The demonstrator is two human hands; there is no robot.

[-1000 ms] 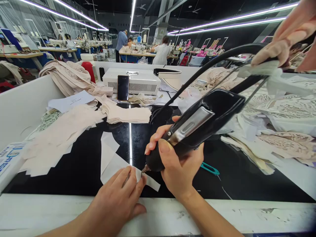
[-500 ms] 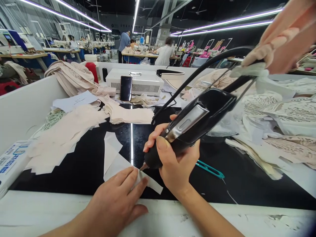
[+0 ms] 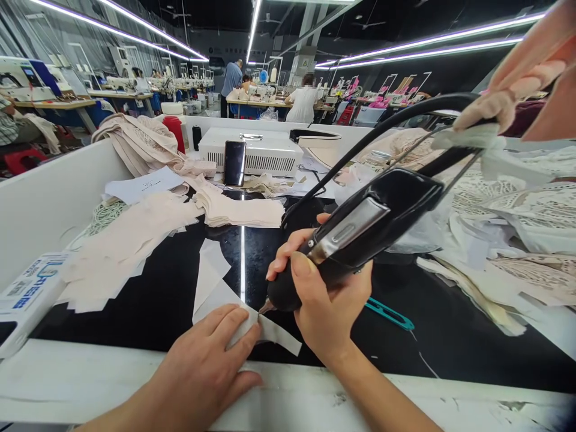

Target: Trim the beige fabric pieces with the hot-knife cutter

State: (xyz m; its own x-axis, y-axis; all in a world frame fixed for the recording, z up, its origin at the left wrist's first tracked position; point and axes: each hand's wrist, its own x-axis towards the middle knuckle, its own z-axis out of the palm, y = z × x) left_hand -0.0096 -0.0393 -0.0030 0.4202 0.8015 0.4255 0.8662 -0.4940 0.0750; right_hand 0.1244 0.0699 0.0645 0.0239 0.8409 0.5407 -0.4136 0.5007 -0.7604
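Note:
My right hand [image 3: 321, 300] is wrapped round a black corded hand tool [image 3: 360, 231] with a silver clip. Its metal tip touches a white fabric strip [image 3: 270, 329] on the black glossy table [image 3: 153, 306]. My left hand [image 3: 209, 366] lies flat with fingers stretched out, pressing that strip down just left of the tip. The tool's black cable [image 3: 387, 120] arcs up to the right.
Stacks of beige cut pieces [image 3: 121, 240] lie left; lace fabric [image 3: 517, 210] is piled right. A teal thread snip [image 3: 389, 315] sits right of my hand. A white machine [image 3: 252, 153] with a phone [image 3: 234, 162] stands behind. A blue-white box [image 3: 27, 294] is far left. People work in the background.
The view has shifted slightly. Both hands stay on the strip, the tool tip still against the fabric next to my left fingers.

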